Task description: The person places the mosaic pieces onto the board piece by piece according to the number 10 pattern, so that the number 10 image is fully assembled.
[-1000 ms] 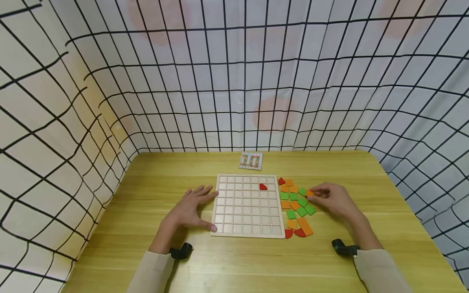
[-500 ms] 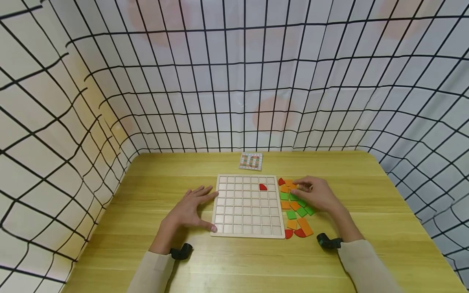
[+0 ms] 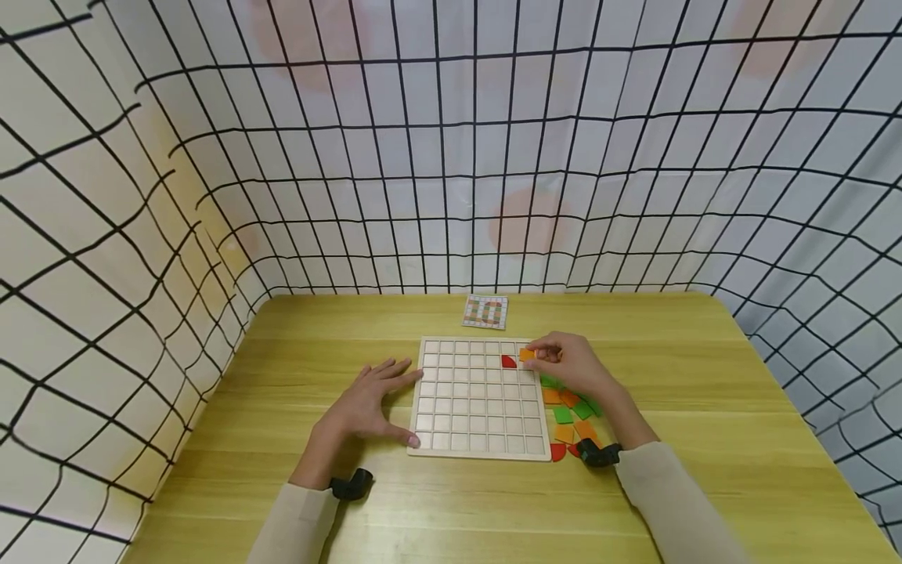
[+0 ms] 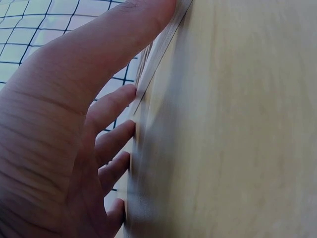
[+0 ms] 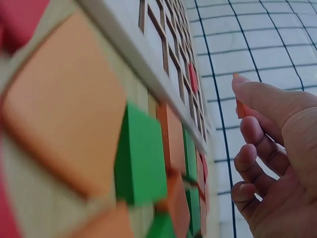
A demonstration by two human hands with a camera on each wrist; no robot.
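A pale wooden grid board (image 3: 479, 456) lies mid-table, with a red quarter-round tile (image 3: 509, 361) in one of its upper right cells. My left hand (image 3: 362, 407) rests at the board's left side, fingers spread, thumb and index fingertip at its edge; the left wrist view shows the thumb (image 4: 114, 39) along that edge. Between thumb and fingertips, my right hand (image 3: 574, 364) pinches an orange square tile (image 3: 527, 355) over the board's upper right corner. In the right wrist view the pinched orange tile (image 5: 240, 108) is seen nearly edge-on, raised above the loose tiles.
Loose green tiles (image 3: 562, 415), orange tiles (image 3: 564, 433) and red quarter-round tiles (image 3: 557, 452) lie right of the board, partly hidden under the right forearm. Behind the board is a small printed pattern card (image 3: 485, 312). A black wire grid (image 3: 472, 211) stands behind the table.
My right hand has moved left from the loose tiles to the board's upper right corner, carrying the orange square tile. The left hand has stayed at the board's left edge.
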